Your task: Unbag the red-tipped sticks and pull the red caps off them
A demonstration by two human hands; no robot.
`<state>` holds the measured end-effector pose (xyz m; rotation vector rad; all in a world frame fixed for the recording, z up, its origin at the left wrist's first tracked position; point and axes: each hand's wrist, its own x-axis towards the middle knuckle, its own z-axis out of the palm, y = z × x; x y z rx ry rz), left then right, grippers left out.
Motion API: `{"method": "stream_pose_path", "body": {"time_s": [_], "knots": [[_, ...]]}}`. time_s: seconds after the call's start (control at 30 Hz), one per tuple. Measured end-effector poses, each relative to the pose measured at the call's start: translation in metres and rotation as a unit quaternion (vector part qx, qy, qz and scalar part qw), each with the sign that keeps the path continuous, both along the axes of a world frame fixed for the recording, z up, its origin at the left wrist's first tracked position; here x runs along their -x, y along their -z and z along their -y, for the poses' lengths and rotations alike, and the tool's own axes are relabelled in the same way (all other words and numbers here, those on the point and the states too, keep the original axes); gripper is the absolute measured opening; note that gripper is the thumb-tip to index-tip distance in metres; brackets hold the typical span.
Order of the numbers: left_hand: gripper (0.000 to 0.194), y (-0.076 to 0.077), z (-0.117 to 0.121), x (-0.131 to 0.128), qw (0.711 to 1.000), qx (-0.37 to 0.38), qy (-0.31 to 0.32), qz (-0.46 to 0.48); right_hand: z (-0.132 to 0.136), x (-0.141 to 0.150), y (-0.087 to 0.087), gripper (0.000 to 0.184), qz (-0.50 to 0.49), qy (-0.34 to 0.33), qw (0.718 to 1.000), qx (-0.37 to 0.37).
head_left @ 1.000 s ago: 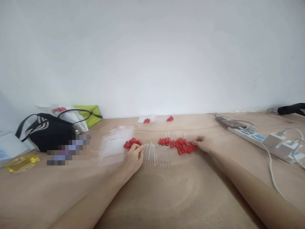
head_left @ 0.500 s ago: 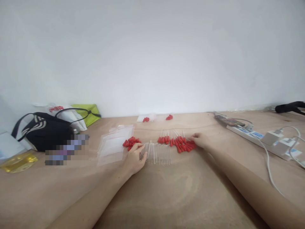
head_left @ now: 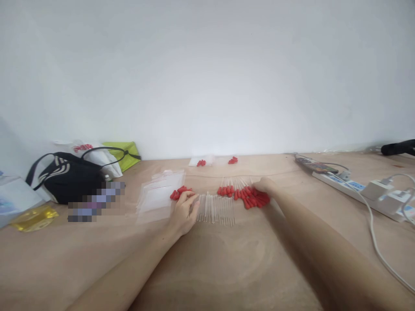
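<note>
My left hand (head_left: 184, 211) rests on the wooden table (head_left: 227, 268) with its fingers curled on the left end of a row of clear glass tubes (head_left: 216, 209); it seems to pinch one. Just behind it lies a small heap of red rubber bulbs (head_left: 179, 192). My right hand (head_left: 265, 185) is closed over the right edge of a pile of finished droppers with red bulbs (head_left: 245, 194); what it pinches is hidden. A stack of clear zip bags (head_left: 156, 195) lies left of my left hand.
A black bag (head_left: 68, 176), white and green bags and a yellow packet (head_left: 34, 217) sit at the left. Two small bags with red bulbs (head_left: 201, 162) lie by the wall. A power strip (head_left: 343, 181) with chargers and cables runs along the right.
My right hand has slid a little left and farther over the dropper pile. My left hand's fingers have curled onto the end tubes. The view has shifted slightly.
</note>
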<state>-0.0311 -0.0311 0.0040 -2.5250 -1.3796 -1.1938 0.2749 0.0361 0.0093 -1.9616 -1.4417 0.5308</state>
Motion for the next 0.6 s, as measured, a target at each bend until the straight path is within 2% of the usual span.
{"method": "stream_pose_path", "body": {"time_s": [0.13, 0.23, 0.33, 0.37, 0.43, 0.53, 0.6], "knots": [[0.025, -0.001, 0.000, 0.000, 1.000, -0.021, -0.011, 0.003, 0.014, 0.005, -0.016, 0.028, -0.033, -0.005, 0.999, -0.007], [0.025, -0.002, 0.002, -0.002, 0.999, -0.042, -0.018, -0.010, 0.038, 0.010, -0.026, 0.027, -0.059, -0.033, 0.995, -0.067], [0.029, -0.005, 0.006, -0.007, 0.998, -0.061, -0.018, -0.021, 0.071, 0.021, -0.021, 0.024, -0.067, -0.087, 0.985, -0.135], [0.032, -0.007, 0.008, -0.009, 0.997, -0.068, -0.016, -0.024, 0.082, 0.026, -0.017, 0.023, -0.047, -0.131, 0.971, -0.196], [0.036, -0.009, 0.012, -0.013, 0.996, -0.079, 0.003, -0.036, 0.102, 0.036, -0.006, 0.019, 0.049, -0.211, 0.938, -0.269], [0.038, -0.010, 0.019, -0.021, 0.990, -0.098, 0.059, -0.079, 0.120, 0.049, 0.007, 0.014, 0.176, -0.242, 0.892, -0.339], [0.035, -0.010, 0.024, -0.027, 0.982, -0.128, 0.089, -0.108, 0.126, 0.057, 0.011, 0.014, 0.211, -0.255, 0.873, -0.359]]}}
